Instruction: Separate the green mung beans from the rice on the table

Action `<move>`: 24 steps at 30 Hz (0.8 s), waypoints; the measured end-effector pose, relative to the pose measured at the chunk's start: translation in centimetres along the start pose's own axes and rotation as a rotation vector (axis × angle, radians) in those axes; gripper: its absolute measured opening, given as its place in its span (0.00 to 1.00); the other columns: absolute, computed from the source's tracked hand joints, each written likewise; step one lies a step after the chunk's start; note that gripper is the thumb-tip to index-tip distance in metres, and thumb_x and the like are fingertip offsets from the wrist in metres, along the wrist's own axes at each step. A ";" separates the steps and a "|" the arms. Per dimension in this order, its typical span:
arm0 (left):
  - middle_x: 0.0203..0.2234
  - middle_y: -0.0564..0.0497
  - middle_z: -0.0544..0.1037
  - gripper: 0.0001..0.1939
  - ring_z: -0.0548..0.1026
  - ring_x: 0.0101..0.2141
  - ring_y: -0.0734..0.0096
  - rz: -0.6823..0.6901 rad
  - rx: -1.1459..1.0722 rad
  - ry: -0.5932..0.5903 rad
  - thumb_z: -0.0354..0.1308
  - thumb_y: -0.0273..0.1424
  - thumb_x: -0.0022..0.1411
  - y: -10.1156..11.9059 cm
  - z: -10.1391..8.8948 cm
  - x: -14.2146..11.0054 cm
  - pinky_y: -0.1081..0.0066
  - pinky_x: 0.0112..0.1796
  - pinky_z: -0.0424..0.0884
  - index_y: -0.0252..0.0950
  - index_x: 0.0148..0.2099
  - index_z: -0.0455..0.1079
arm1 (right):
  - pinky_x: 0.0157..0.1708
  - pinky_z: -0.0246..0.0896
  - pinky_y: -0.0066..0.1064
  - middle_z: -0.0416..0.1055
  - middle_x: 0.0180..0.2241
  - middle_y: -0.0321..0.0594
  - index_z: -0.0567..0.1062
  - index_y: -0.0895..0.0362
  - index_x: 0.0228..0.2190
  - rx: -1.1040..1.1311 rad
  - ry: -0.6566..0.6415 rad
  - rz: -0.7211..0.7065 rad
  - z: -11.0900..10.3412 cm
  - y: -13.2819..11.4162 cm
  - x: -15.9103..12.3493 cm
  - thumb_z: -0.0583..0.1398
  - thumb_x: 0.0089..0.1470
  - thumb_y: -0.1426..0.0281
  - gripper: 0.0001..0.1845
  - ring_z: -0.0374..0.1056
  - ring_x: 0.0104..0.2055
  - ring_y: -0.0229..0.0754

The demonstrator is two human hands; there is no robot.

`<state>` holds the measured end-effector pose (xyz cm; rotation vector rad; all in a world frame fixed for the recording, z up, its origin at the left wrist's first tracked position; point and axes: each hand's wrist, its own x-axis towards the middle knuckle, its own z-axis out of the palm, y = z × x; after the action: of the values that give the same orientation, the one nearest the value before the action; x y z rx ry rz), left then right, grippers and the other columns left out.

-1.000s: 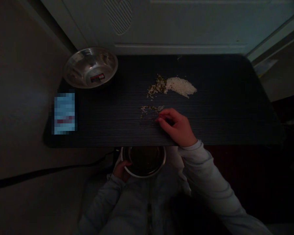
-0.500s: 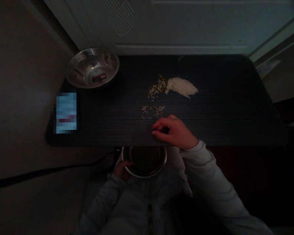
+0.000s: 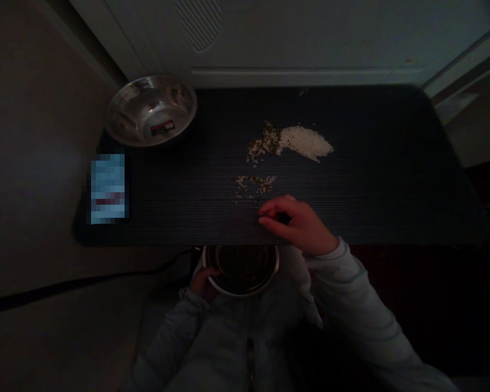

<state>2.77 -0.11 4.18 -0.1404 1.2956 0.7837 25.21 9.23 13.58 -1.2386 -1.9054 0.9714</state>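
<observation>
Below the table's front edge, my left hand [image 3: 203, 284] grips the left rim of a round metal bowl [image 3: 245, 294], thumb over the edge. The bowl's inside is too dark to read. Over the front of the table, my right hand [image 3: 296, 224] has thumb and fingers pinched together on a thin, see-through flat piece, barely visible in the dim light. Just beyond those fingers lies a small scatter of white and green grains [image 3: 265, 187]. Farther back, a heap of white rice [image 3: 307, 142] touches a mixed patch of green grains and rice [image 3: 271, 142].
A large steel bowl [image 3: 151, 109] with a dark label inside stands at the table's back left. In front of it lies a lit, blurred-out screen [image 3: 108, 188]. The dark ribbed table [image 3: 384, 179] backs onto a white panelled door [image 3: 310, 43]. A dark strap [image 3: 85, 286] hangs at left.
My right hand has drawn back from the small grain scatter toward the table's front edge, then shifted slightly right. My left hand stays on the bowl.
</observation>
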 end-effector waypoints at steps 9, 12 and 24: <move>0.16 0.48 0.80 0.14 0.77 0.39 0.47 -0.020 0.004 0.037 0.54 0.19 0.32 0.1 0.1 -0.1 0.53 0.42 0.70 0.33 0.26 0.74 | 0.27 0.59 0.28 0.67 0.25 0.33 0.70 0.53 0.31 0.154 0.555 0.276 -1.7 2.1 -2.2 0.59 0.49 0.68 0.04 0.66 0.27 0.35; 0.20 0.47 0.81 0.18 0.77 0.40 0.47 -0.020 -0.017 0.010 0.54 0.19 0.33 0.1 0.0 0.0 0.53 0.42 0.70 0.33 0.31 0.75 | 0.28 0.59 0.29 0.68 0.25 0.33 0.71 0.54 0.31 0.045 0.473 0.277 -1.7 1.9 -2.3 0.59 0.49 0.67 0.05 0.65 0.27 0.36; 0.25 0.46 0.82 0.20 0.77 0.40 0.48 -0.024 -0.017 0.019 0.53 0.19 0.34 -0.3 -0.2 0.3 0.54 0.43 0.70 0.32 0.34 0.75 | 0.30 0.59 0.29 0.68 0.25 0.34 0.71 0.55 0.32 -0.037 0.368 0.216 -1.6 1.9 -2.1 0.59 0.50 0.67 0.05 0.65 0.28 0.36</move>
<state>2.75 -0.31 3.79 -0.1770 1.3038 0.7746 28.09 8.12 12.51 -1.5496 -1.5329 0.7528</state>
